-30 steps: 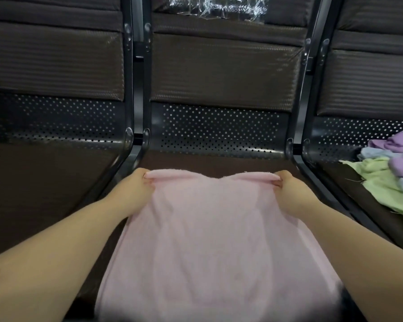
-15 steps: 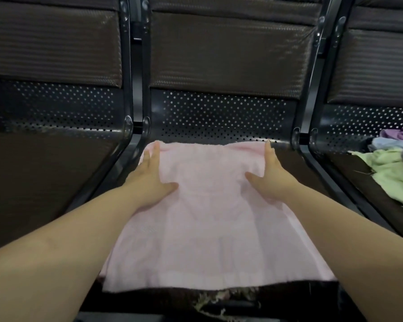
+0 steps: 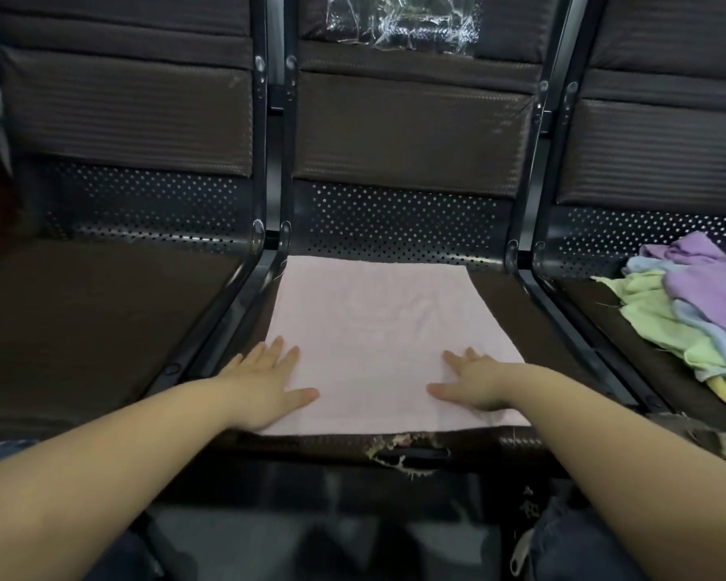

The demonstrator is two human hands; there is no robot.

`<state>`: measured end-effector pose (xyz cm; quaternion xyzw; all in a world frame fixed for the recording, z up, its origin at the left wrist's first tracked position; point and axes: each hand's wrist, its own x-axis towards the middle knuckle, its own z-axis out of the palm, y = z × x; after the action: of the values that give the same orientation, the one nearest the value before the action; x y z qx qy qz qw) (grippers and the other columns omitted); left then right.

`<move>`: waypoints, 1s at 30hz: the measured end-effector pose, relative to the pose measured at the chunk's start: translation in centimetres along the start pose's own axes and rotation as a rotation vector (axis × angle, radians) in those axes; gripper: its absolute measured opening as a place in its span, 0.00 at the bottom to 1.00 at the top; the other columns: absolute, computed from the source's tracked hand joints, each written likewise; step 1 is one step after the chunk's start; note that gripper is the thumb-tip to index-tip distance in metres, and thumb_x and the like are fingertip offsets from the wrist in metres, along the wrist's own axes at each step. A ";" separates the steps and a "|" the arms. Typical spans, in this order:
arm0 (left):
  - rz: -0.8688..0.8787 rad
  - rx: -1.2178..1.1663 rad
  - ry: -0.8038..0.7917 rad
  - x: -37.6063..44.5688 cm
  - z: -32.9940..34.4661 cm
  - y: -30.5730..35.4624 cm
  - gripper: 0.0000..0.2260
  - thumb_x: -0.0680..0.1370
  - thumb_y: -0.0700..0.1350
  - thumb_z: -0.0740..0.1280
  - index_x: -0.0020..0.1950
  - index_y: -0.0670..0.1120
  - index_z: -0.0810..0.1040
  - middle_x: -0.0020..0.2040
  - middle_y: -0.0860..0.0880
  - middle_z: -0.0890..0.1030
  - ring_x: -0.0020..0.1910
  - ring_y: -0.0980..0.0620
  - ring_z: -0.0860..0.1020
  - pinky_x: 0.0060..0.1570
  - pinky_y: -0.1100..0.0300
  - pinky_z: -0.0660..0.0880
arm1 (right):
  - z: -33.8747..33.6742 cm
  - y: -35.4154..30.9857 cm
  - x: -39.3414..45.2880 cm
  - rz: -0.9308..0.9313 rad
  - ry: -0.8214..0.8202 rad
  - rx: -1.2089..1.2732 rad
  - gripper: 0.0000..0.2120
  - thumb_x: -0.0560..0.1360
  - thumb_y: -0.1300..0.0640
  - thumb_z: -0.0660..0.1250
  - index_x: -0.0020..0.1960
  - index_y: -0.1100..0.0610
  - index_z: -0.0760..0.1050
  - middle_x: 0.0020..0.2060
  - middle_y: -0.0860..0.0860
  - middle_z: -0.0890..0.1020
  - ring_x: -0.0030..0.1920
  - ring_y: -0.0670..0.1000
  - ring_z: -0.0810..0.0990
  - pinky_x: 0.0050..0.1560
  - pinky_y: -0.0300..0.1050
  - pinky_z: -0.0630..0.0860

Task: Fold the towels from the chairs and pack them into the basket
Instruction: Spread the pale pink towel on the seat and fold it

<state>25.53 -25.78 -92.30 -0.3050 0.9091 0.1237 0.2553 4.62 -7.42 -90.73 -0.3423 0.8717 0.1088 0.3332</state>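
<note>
Head view. The pink towel (image 3: 378,329) lies spread flat on the middle chair seat (image 3: 554,371), its far edge against the perforated back panel (image 3: 395,220) and its near edge just short of the torn seat front (image 3: 399,448). My left hand (image 3: 265,387) rests palm down on the towel's near left corner, fingers straight and spread, gripping nothing. My right hand (image 3: 474,385) lies flat on the near right part, fingers likewise extended, thumb pointing inward. On the right chair seat (image 3: 629,371), a loose heap of towels (image 3: 696,312), purple over blue, green and yellow, lies well apart from my hands.
</note>
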 end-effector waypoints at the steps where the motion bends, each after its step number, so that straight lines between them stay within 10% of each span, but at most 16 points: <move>1: -0.032 -0.025 0.008 -0.8 0.1 -0.6 0.36 0.79 0.66 0.48 0.78 0.49 0.38 0.78 0.46 0.36 0.77 0.47 0.39 0.75 0.51 0.43 | -0.1 0.7 -0.7 0.034 -0.012 0.003 0.38 0.79 0.36 0.52 0.78 0.53 0.39 0.77 0.56 0.42 0.77 0.59 0.47 0.75 0.55 0.50; 7: -0.167 -0.167 0.362 -4.8 0.9 -2.2 0.21 0.75 0.62 0.64 0.63 0.51 0.73 0.65 0.47 0.70 0.66 0.47 0.67 0.64 0.55 0.66 | -0.6 3.6 -4.1 0.178 0.100 -0.027 0.29 0.79 0.45 0.60 0.72 0.63 0.64 0.71 0.57 0.68 0.69 0.57 0.68 0.68 0.46 0.66; 11: -0.197 -0.336 0.376 -5.8 1.6 -1.3 0.11 0.74 0.57 0.69 0.46 0.52 0.73 0.53 0.50 0.76 0.53 0.49 0.75 0.52 0.57 0.72 | -1.0 4.4 -4.7 0.316 0.123 0.022 0.23 0.77 0.45 0.65 0.59 0.64 0.73 0.62 0.57 0.74 0.60 0.56 0.75 0.60 0.46 0.71; 20: -0.298 -0.456 0.265 -5.2 1.1 -0.8 0.22 0.72 0.56 0.71 0.28 0.43 0.68 0.28 0.47 0.70 0.29 0.50 0.70 0.29 0.58 0.63 | 0.2 6.5 -5.5 0.421 0.035 0.552 0.17 0.80 0.55 0.63 0.34 0.61 0.68 0.15 0.50 0.70 0.28 0.48 0.67 0.30 0.41 0.64; 30: -0.225 -0.684 0.343 -5.1 1.1 0.0 0.18 0.72 0.52 0.74 0.30 0.45 0.71 0.35 0.52 0.67 0.33 0.49 0.70 0.33 0.58 0.63 | -0.6 7.9 -4.9 0.354 0.192 0.986 0.07 0.79 0.62 0.64 0.42 0.62 0.73 0.32 0.55 0.77 0.32 0.48 0.74 0.28 0.39 0.72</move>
<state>29.47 -22.88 -90.48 -0.4862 0.8058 0.3380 -0.0047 1.69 0.80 -87.34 -0.0013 0.8905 -0.2913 0.3497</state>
